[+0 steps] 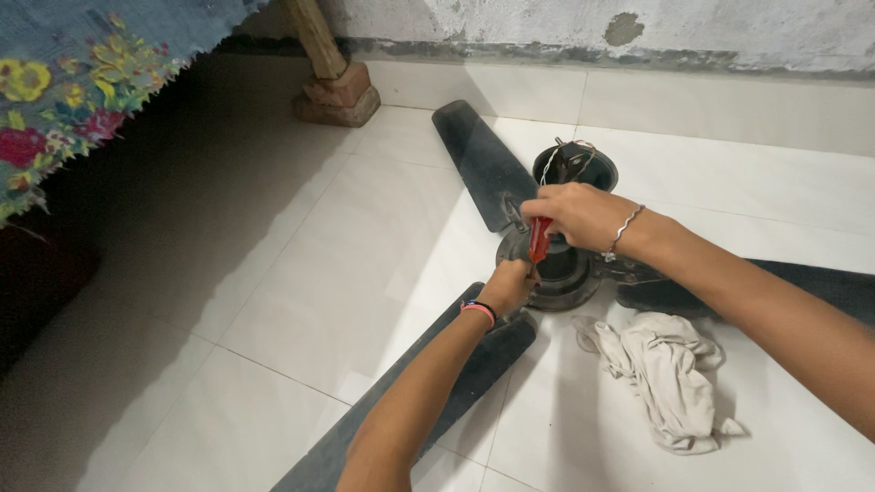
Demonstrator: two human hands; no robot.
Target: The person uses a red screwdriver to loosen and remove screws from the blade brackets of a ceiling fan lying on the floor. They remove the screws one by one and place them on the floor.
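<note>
A dark ceiling fan lies on the white tiled floor, its round motor hub (565, 273) in the middle and three dusty blades spread out: one far (478, 159), one near (401, 401), one right (802, 282). My right hand (583, 214) grips a red-handled screwdriver (540, 239), held upright with its tip down at the hub's left side. My left hand (508, 284), with a pink band on the wrist, rests closed on the hub where the near blade joins it. A black canopy cup with wires (574, 164) sits behind the hub.
A crumpled off-white rag (670, 374) lies on the tiles right of the near blade. A wooden leg on bricks (335, 91) stands at the back by the wall. A flowered cloth (64, 91) hangs over dark furniture at the left.
</note>
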